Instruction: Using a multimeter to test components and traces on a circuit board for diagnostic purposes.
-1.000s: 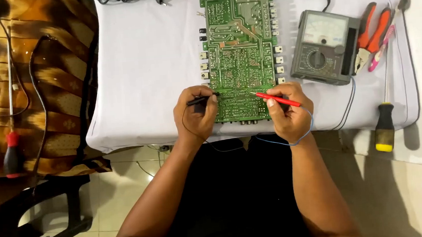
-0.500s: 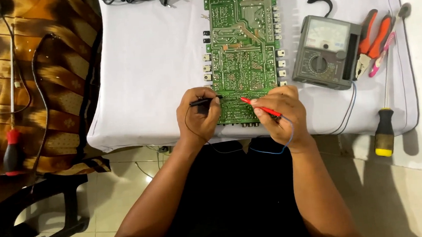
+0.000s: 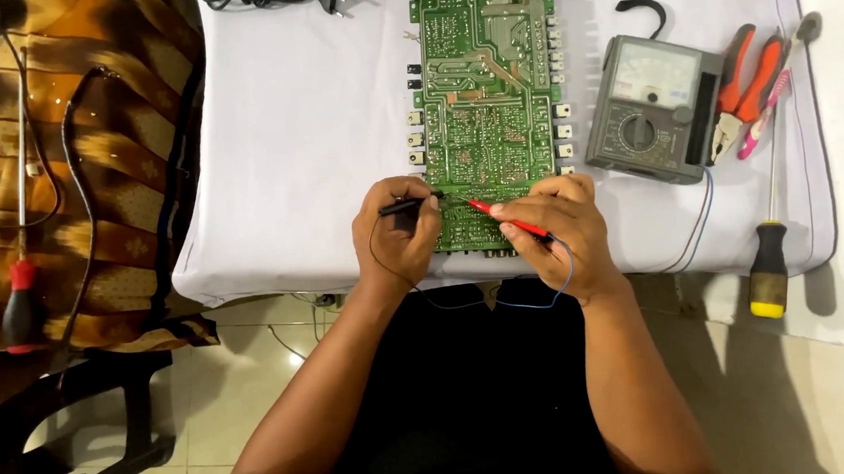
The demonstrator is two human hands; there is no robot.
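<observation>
At the far left, a red-handled screwdriver [image 3: 21, 304] lies on a brown patterned cloth [image 3: 116, 171], well apart from the work. On the white cloth [image 3: 304, 146], the left hand [image 3: 397, 234] is closed on a black probe [image 3: 409, 205], its tip laid at the left edge of the green board [image 3: 486, 92], near the board's lower end. Just beside it, the right hand [image 3: 562, 236] is closed on a red probe [image 3: 509, 218], its tip set on the solder side close to the black one. With the two tips so near, a bridge across neighbouring pads could be made by a small slip, and a false reading or a short would likely follow. The thin leads [image 3: 487, 302] hang slack below the table edge and could be snagged by a wrist, so that a tip is dragged off its point. Further right, the meter [image 3: 653, 108] rests near the board; a pull on its lead might shift it. Pliers [image 3: 747, 91] and a yellow-tipped screwdriver [image 3: 771, 270] lie at the right, the latter by the edge, from which it could be knocked.
</observation>
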